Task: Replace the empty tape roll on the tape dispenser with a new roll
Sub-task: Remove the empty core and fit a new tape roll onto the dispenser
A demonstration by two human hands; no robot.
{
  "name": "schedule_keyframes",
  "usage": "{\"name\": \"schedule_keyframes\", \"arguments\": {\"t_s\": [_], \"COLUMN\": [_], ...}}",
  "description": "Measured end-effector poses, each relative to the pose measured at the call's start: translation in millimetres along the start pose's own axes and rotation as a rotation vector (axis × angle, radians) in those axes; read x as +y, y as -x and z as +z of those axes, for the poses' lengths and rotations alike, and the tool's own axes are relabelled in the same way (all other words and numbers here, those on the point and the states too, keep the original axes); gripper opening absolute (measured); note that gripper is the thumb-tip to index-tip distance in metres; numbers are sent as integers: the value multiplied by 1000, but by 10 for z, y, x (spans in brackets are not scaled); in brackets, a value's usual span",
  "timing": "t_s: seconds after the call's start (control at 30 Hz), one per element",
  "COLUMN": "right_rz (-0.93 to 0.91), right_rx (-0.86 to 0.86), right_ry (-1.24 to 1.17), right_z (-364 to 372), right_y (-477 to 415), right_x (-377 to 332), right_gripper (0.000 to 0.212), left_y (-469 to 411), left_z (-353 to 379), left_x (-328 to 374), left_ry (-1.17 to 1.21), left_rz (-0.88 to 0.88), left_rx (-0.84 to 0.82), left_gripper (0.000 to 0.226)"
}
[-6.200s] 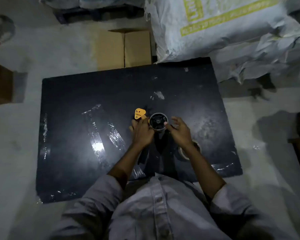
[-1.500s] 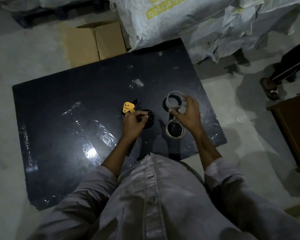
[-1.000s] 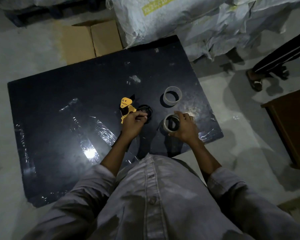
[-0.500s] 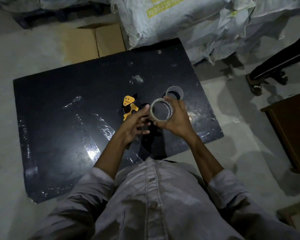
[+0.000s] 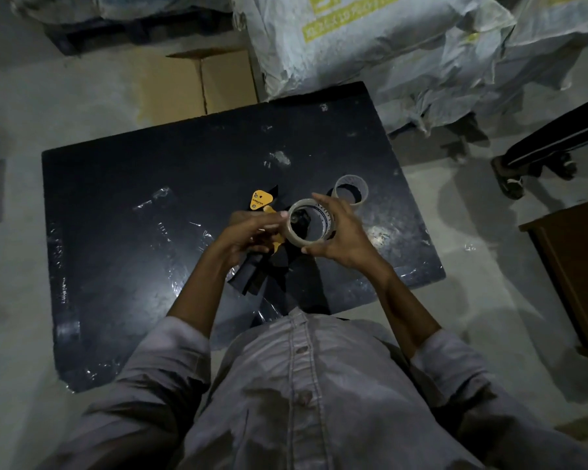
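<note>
My right hand (image 5: 345, 237) holds a new roll of clear tape (image 5: 296, 234) up on edge above the black board (image 5: 133, 184), fingers on its rim. Through the roll's hole I see the dispenser's dark spool. My left hand (image 5: 248, 234) grips the black-and-yellow tape dispenser (image 5: 261, 201) just left of the roll, one fingertip touching the roll's edge. The dispenser's black handle sticks out below the hand. The empty tape core (image 5: 351, 192) lies flat on the board behind the new roll.
Strips of clear tape (image 5: 157, 201) are stuck to the board's left half. A cardboard box (image 5: 197, 83) and big white sacks (image 5: 370, 39) stand behind it. Another person's leg and sandal (image 5: 510, 179) are at the right, near a brown wooden piece of furniture (image 5: 577, 262).
My right hand set the empty core down on the board, picked up the new roll and raised it beside the dispenser. My left hand lifted the dispenser a little toward the roll.
</note>
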State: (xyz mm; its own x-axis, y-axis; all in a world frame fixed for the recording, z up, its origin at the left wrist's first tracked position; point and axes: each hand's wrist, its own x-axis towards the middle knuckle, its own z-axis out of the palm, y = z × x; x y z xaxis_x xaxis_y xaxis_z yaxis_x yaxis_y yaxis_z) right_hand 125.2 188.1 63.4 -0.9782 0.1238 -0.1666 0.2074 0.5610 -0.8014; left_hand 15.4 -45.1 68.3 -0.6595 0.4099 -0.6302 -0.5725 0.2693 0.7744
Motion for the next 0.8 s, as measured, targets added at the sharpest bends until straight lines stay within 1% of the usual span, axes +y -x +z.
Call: {"name": "schedule_keyframes", "arguments": {"t_s": [0.07,0.17,0.27,0.37,0.47,0.57,0.67,0.8], "right_rz": [-2,-10,-9,3,23,33,47,44], "right_rx": [-23,-58,-89,-110,-143,-180,-212,-214], "right_ry": [19,38,63,86,102,140,171,177], "right_z": [10,32,61,113,164,223,279,294], "right_y": [-98,-266,-432,-571,-656,-704,-712,-707], "right_x": [-16,-25,-12,19,55,108,158,164], "right_gripper": [120,119,120,120,120,121,121,119], "left_y": [-86,-260,-403,-495,-547,-633,-669,-687], "left_z": [-48,-122,-189,-208,-230,-287,-269,-241], "left_x": [63,128,174,180,168,85,17,-60], "left_ry": [-59,-156,-186,-283,-384,-418,-425,-374], "left_rz": [13,17,59,160,208,172,142,106], "left_rx": [23,90,155,157,139,126,128,144], "left_gripper": [51,40,39,32,25,20,20,22]}}
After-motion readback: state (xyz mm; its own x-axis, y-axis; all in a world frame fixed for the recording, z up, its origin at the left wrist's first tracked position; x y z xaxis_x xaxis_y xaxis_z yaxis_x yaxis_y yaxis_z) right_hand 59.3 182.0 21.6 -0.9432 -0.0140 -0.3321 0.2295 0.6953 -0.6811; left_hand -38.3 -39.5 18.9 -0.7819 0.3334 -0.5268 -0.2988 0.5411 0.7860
